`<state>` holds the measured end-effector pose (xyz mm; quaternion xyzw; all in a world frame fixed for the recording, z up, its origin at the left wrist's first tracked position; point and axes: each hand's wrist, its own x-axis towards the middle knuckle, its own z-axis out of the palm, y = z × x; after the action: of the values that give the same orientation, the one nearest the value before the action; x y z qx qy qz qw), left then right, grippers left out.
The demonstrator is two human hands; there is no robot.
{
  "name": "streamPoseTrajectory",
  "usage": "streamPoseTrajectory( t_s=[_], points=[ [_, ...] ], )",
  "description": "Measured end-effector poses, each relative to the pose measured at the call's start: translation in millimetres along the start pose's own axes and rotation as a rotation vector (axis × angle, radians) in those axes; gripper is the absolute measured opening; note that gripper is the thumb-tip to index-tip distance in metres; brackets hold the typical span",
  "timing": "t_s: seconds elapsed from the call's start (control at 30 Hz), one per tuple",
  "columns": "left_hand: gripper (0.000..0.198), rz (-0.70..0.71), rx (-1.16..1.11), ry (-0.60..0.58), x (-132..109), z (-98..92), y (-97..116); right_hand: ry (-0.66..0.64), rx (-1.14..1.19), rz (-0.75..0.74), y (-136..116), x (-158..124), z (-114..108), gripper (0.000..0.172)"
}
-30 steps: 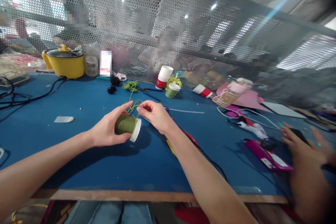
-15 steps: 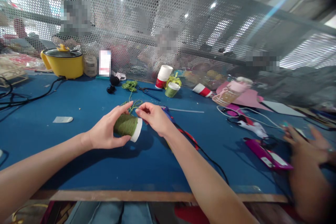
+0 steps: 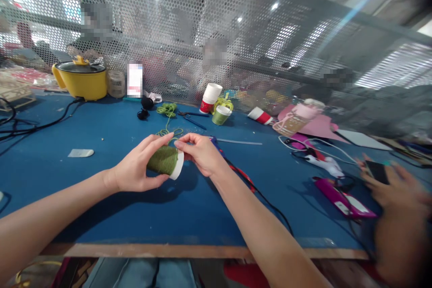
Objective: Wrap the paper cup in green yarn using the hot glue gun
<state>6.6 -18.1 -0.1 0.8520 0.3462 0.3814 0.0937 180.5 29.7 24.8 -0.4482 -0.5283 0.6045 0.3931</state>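
A paper cup (image 3: 163,160) wound with green yarn lies on its side in the air, its white rim turned to the right. My left hand (image 3: 140,166) wraps round it, thumb below and fingers above. At the rim, my right hand (image 3: 195,150) pinches with thumb and forefinger; the yarn strand there is too fine to make out clearly. Loose green yarn (image 3: 168,110) lies in a small heap behind the hands, and a strand runs from it toward the cup. A blue-handled glue gun (image 3: 216,144), partly hidden, lies behind my right wrist.
Pliers (image 3: 194,117), stacked paper cups (image 3: 211,98) and a green-wrapped cup (image 3: 221,115) stand or lie at the back. A yellow pot (image 3: 81,82) is at left. On the right, a co-worker's hands hold a phone (image 3: 377,172) near a purple box (image 3: 342,198) and cables.
My right hand has shifted slightly at the cup's rim, and the cup has tilted a little. The co-worker's hands have moved, and the phone's dark screen now shows.
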Motion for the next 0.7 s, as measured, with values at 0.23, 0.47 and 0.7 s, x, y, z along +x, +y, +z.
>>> streamPoseTrajectory(
  t_s=[0.23, 0.47, 0.7],
  points=[
    [0.082, 0.007, -0.093, -0.005, 0.4, 1.5, -7.1, 0.059, 0.081, -0.038, 3.4, 1.3, 1.4, 0.024],
    [0.079, -0.122, -0.214, 0.027, 1.0, 2.2, -8.9, 0.109, 0.129, -0.049, 5.4, 3.8, 1.9, 0.025],
    [0.071, -0.359, -0.337, 0.003, 2.1, 5.8, -7.6, 0.133, 0.106, -0.072, 9.8, 4.9, 4.9, 0.022]
  ],
)
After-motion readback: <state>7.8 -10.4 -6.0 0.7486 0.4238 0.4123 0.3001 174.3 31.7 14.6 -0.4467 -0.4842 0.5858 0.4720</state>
